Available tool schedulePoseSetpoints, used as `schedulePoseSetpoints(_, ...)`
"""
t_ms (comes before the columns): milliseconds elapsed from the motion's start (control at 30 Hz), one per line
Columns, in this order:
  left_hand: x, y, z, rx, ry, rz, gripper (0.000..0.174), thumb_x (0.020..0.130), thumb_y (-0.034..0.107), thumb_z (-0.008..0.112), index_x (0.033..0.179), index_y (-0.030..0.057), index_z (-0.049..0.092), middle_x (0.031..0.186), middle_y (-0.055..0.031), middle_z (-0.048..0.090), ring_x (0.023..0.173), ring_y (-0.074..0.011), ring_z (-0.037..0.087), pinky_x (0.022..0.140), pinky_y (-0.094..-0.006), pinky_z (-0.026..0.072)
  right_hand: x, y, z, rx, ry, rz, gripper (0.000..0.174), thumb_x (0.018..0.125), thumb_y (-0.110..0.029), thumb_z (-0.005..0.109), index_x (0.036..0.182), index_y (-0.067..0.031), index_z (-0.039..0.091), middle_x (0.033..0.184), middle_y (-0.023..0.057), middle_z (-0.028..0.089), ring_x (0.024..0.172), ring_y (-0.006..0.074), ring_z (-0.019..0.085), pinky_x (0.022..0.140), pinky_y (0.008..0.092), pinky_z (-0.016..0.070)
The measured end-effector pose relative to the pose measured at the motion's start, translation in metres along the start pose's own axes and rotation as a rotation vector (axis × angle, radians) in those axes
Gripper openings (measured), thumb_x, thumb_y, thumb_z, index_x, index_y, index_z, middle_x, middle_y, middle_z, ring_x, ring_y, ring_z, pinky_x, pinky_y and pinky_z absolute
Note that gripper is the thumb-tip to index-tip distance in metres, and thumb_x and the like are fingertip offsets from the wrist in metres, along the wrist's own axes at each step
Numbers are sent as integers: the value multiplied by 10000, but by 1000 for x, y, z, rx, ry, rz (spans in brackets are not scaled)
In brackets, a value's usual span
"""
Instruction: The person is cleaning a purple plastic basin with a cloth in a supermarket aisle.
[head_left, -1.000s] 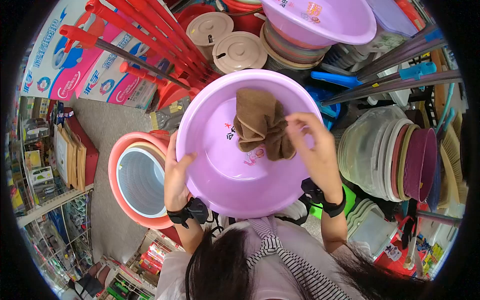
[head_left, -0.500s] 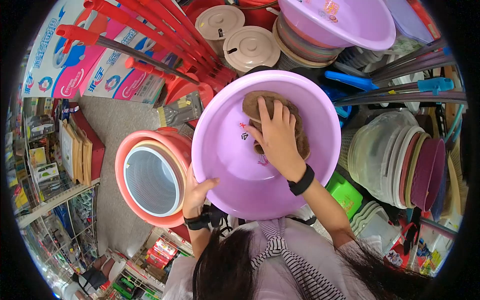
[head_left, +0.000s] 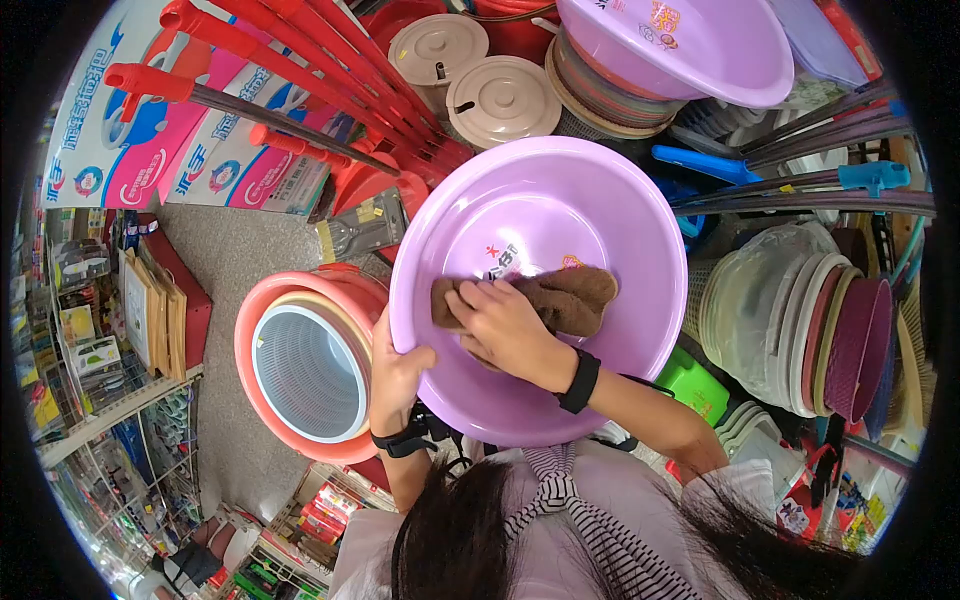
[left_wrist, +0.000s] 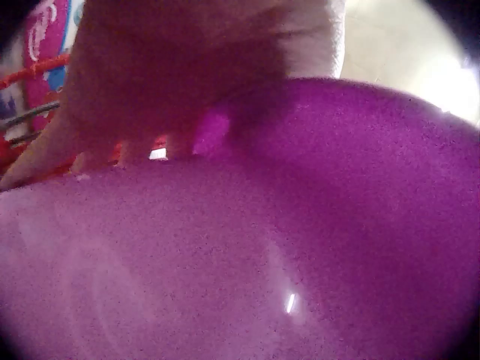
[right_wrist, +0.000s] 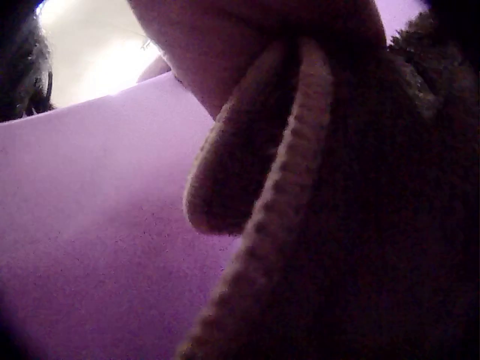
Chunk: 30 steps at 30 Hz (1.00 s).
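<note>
A light purple plastic basin (head_left: 632, 232) with printed characters on its bottom is held before the person's body. My left hand (head_left: 394, 378) grips its left side, thumb over the rim and the other fingers outside. In the left wrist view, the palm (left_wrist: 180, 67) lies against the basin wall (left_wrist: 360, 210). Inside the basin, a brown cloth (head_left: 582, 300) stretches across the lower middle. My right hand (head_left: 510, 332) bunches the cloth's left part in its curled fingers. The right wrist view shows the cloth's stitched edge (right_wrist: 289, 165) folded below the hand (right_wrist: 225, 52).
Stacked coral and white baskets (head_left: 312, 372) stand on the floor at left. Red-handled poles (head_left: 330, 80) and boxes lean at upper left. Lidded beige buckets (head_left: 505, 100) and another purple basin (head_left: 690, 50) sit beyond. Blue-ended poles (head_left: 800, 195) and stacked baskets (head_left: 775, 310) crowd the right.
My right hand came down onto the cloth, took hold of it and drew it left and toward the body, spreading it out. The left hand keeps its grip on the basin.
</note>
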<state>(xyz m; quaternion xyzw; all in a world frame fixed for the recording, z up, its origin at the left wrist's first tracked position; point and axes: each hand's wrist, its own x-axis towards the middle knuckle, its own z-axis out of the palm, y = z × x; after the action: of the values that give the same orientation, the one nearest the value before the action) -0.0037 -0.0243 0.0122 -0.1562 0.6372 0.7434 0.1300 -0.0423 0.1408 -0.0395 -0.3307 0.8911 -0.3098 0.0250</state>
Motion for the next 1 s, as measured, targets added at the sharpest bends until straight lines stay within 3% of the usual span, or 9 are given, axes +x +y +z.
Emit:
schedulePoseSetpoints(67,-1,3,10,-133,159,-74,695,591,-114,473,1283,-54,478,1005,-64,611,875,-147,585,762,-251,466,-9,-1,0,38,-113,-27,448,686,-157,701,1077,18,570,901,100,556,861,243,570,791,354,414)
schedulePoseSetpoints(233,-3,-2,8,-148,149,-103,724,587,-155,435,1301,-45,476,1028,-69,614,902,-153,594,780,-258,475,-22,-9,-14,5,-314,-17,462,676,-167,710,1084,14,585,926,95,570,896,228,569,793,346,410)
schedulePoseSetpoints(333,-2,-5,8,-110,144,-74,719,597,-153,434,1305,-36,473,1047,-67,604,930,-154,589,803,-256,469,-28,-5,-8,31,-274,1,454,672,-141,700,1083,16,586,927,99,566,888,235,565,789,346,408)
schedulePoseSetpoints(400,0,-5,7,-79,130,-54,715,605,-151,434,1309,-29,469,1062,-67,596,951,-154,583,819,-251,462,-27,-3,0,-37,-98,-6,443,680,-110,672,1094,18,582,928,104,560,882,240,559,788,349,408)
schedulePoseSetpoints(633,-1,0,5,267,129,63,632,678,-119,457,1299,-5,436,1120,-93,551,1056,-180,523,938,-286,397,-13,5,2,-111,-32,110,460,704,-99,634,1143,21,568,933,118,554,869,243,559,781,348,420)
schedulePoseSetpoints(700,-5,0,4,323,121,85,609,707,-110,474,1304,-3,421,1130,-101,543,1065,-187,515,954,-296,387,-7,13,-3,-169,117,190,439,716,-99,620,1135,23,568,906,116,548,852,253,569,769,366,440)
schedulePoseSetpoints(867,-13,-11,-10,483,30,175,527,846,-9,556,1335,-2,359,1140,-114,515,1076,-201,499,955,-308,386,4,43,-15,-273,147,341,441,764,-101,587,1192,3,565,883,127,557,749,260,608,677,372,498)
schedulePoseSetpoints(1000,-26,-14,-12,523,39,93,529,866,35,593,1333,-11,351,1136,-121,510,1074,-205,498,946,-315,398,1,61,-26,-390,138,518,457,774,-120,613,1223,-38,582,891,135,560,735,271,628,661,380,512)
